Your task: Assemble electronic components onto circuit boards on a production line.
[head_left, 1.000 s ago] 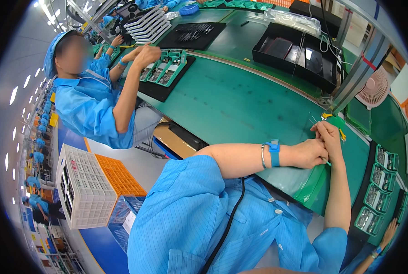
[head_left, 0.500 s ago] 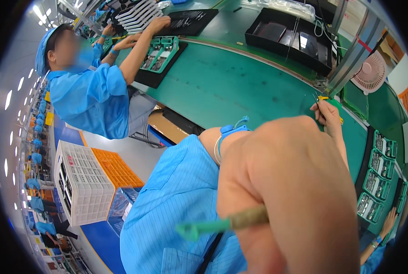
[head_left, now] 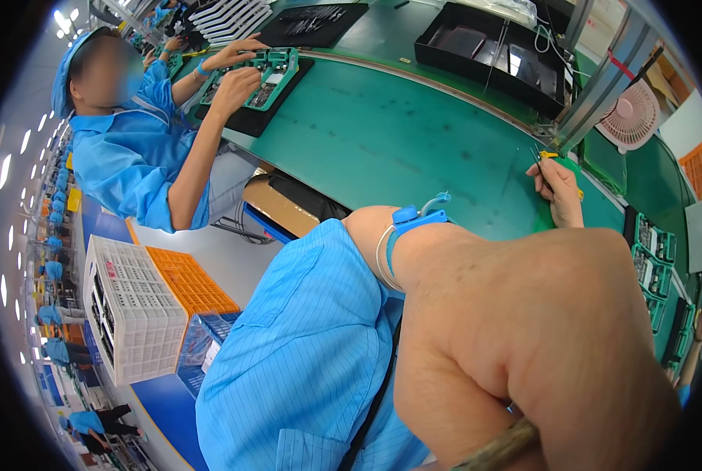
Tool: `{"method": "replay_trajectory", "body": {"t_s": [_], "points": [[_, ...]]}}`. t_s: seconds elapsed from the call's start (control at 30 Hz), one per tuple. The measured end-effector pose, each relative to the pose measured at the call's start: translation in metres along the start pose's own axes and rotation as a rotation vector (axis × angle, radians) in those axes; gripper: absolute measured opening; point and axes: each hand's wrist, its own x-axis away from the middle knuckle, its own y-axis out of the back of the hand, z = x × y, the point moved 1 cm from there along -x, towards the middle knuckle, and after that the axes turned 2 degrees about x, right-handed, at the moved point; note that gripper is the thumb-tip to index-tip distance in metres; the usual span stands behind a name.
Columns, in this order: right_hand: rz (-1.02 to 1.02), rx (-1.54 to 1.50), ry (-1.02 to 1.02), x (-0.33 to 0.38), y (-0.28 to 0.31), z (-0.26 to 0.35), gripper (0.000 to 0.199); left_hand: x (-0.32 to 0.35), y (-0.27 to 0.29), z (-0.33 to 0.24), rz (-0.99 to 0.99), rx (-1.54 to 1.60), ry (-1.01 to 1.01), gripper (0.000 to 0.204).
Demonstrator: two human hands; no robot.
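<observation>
My left hand (head_left: 524, 330) is raised very close to the camera and fills the lower right. Its fingers are curled around a stick-like tool with a brownish handle (head_left: 502, 447); the tool's other end is out of sight. A blue wrist strap (head_left: 418, 220) circles that wrist. Beyond it, over the far right part of the green bench (head_left: 382, 149), my right hand (head_left: 559, 190) grips dark, thin tweezers (head_left: 541, 166), tips pointing away. Right beside those fingers lies something with yellow handles (head_left: 550, 155), partly covered by the hand.
To the left, a co-worker in blue (head_left: 143, 149) handles a green tray (head_left: 276, 82) of small parts. Black boxes (head_left: 488, 59), a metal post (head_left: 606, 82) and a pink fan (head_left: 630, 118) stand along the back. Several green trays (head_left: 651, 267) line the right; crates (head_left: 143, 306) stand lower left.
My left hand has moved right and down, taking the tool's green end out of view. My right hand keeps the tweezers. The co-worker's hands have come down onto the green tray.
</observation>
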Motion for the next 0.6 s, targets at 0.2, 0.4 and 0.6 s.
{"method": "replay_trajectory", "body": {"t_s": [0.2,0.4,0.6], "points": [[-0.002,0.011,-0.016,-0.001,0.005,-0.007,0.037,-0.007,0.008,-0.006,-0.034,-0.085,-0.064,0.018],[0.008,-0.013,-0.014,-0.003,0.009,-0.017,0.033,-0.002,0.004,-0.026,-0.045,-0.123,-0.154,0.017],[-0.119,0.196,-0.1,0.003,0.005,-0.006,0.021,-0.008,0.057,-0.083,-0.016,-0.178,-0.29,0.016]]}}
